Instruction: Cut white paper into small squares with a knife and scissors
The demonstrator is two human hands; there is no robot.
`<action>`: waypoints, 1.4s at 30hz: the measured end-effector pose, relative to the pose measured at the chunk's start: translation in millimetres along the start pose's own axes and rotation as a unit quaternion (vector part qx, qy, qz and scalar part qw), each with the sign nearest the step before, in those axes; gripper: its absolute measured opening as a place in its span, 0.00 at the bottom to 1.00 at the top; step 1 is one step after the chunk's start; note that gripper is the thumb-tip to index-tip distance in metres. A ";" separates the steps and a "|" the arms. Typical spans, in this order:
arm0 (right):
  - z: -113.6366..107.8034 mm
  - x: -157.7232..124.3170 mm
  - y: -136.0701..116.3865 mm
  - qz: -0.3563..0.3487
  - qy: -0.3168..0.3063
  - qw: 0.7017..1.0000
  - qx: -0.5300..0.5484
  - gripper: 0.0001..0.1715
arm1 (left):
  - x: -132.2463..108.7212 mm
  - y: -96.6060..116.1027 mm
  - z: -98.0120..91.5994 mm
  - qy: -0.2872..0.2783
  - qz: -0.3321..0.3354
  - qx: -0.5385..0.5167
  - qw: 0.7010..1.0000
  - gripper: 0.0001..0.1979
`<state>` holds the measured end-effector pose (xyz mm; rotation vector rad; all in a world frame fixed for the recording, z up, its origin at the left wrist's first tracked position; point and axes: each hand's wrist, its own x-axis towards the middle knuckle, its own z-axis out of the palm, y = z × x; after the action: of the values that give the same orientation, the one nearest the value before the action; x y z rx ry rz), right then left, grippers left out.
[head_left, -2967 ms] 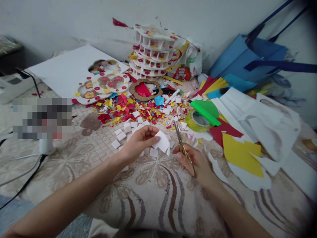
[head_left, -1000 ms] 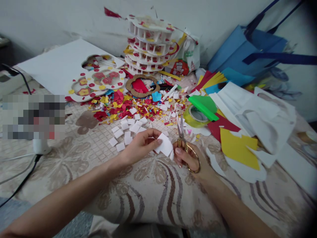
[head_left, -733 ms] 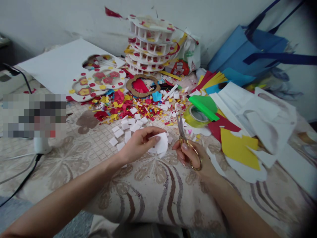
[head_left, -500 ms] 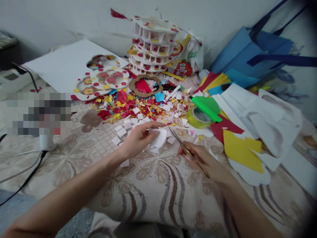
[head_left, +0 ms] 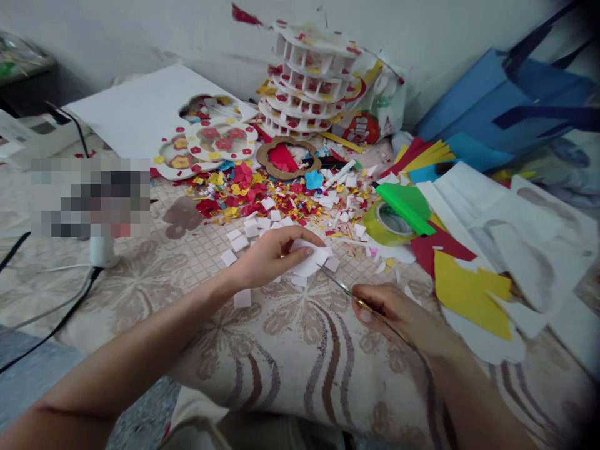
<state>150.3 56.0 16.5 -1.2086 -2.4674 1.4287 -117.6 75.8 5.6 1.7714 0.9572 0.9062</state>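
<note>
A small white piece of foam board or thick paper is pinched between the thumb and fingers of my left hand. My right hand grips a pair of scissors, whose blades point up and left. Their tip is at the lower right edge of the white piece; whether they touch it I cannot tell. Several cut white squares lie on the cloth beside and beyond my left hand, and one more square lies nearer me, by my left wrist.
Colourful paper scraps spread behind my hands, below a tiered white model. To the right are a tape roll with a green tool on it, yellow paper and a blue bag. Black cable runs along the left.
The view has shifted, so the table's contents appear further right. The white piece has tilted in my left hand, and the scissors' tip now lies at its lower right edge rather than beside its upper right.
</note>
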 end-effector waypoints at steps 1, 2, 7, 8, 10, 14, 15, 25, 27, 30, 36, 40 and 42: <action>0.0 0.1 0.1 0.000 -0.001 1.000 0.003 0.30 | 0.1 -0.1 -0.2 -0.002 0.001 0.006 1.000 0.12; 0.0 0.3 0.3 0.000 -0.002 1.000 0.005 0.30 | 0.2 0.0 -0.5 -0.004 0.003 0.013 1.000 0.12; 0.0 1.6 1.4 -0.001 0.001 1.000 -0.004 0.30 | 1.0 0.6 -1.8 -0.012 0.011 0.034 0.999 0.11; -0.2 1.8 1.3 0.001 0.001 1.000 -0.007 0.30 | 1.1 0.6 -2.0 -0.013 0.012 0.036 0.999 0.11; -0.5 2.2 0.8 0.005 0.001 1.000 -0.014 0.30 | 1.1 0.5 -2.4 -0.013 0.013 0.042 0.999 0.11; -0.6 2.4 -0.7 0.012 0.001 1.000 -0.020 0.29 | 0.7 1.4 -3.2 -0.018 0.007 0.050 0.999 0.11; -0.3 2.3 -0.9 0.013 0.000 1.000 -0.020 0.29 | 0.7 1.9 -3.4 -0.020 0.005 0.050 0.999 0.11; 1.6 4.8 -0.5 0.020 -0.003 0.999 -0.025 0.28 | 1.5 3.4 -4.7 -0.019 -0.001 0.054 0.998 0.11; 1.3 5.5 -0.9 0.019 -0.002 0.999 -0.027 0.28 | 1.6 3.2 -4.7 -0.019 -0.003 0.052 0.998 0.11; 1.4 6.1 -0.5 0.021 0.000 0.999 -0.030 0.29 | 1.8 2.7 -5.1 -0.020 -0.005 0.056 0.998 0.12; 4.5 7.0 2.9 0.011 0.010 0.999 -0.030 0.29 | 1.6 0.8 -7.0 -0.024 -0.007 0.064 0.998 0.12; 5.7 7.1 4.2 0.014 0.012 0.999 -0.035 0.29 | 1.6 1.0 -7.9 -0.027 -0.011 0.066 0.997 0.12; 5.9 7.3 4.6 0.016 0.015 0.999 -0.036 0.29 | 1.8 1.6 -8.2 -0.027 -0.012 0.063 0.998 0.12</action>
<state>145.7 57.7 7.2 -1.2771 -2.5124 1.3299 -123.6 79.9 10.1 1.8767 1.0179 0.7942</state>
